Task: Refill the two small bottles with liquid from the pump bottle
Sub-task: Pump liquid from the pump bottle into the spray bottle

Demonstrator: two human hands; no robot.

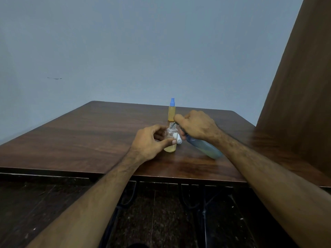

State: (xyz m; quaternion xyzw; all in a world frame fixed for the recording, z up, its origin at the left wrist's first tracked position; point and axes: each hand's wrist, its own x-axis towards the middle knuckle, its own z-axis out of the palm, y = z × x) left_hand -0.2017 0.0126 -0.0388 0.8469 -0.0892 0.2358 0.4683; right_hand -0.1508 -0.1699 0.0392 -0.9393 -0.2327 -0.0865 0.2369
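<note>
- Table (89,133): dark wood, set against a pale wall (125,42)
- Pump bottle (206,147): bluish, tilted steeply, base low near table's right front, nozzle end up at the open bottle's mouth
- Right hand (198,127): fingers curled round pump bottle's top, gripping it
- Left hand (148,142): thumb and fingers pinch the open bottle's sides
- Open small bottle (171,140): clear, upright on table, yellow liquid low inside
- Second small bottle (172,111): yellow, blue spray cap on, upright just behind, untouched
- White cap (179,140): just right of open bottle; resting or held, cannot tell
</note>
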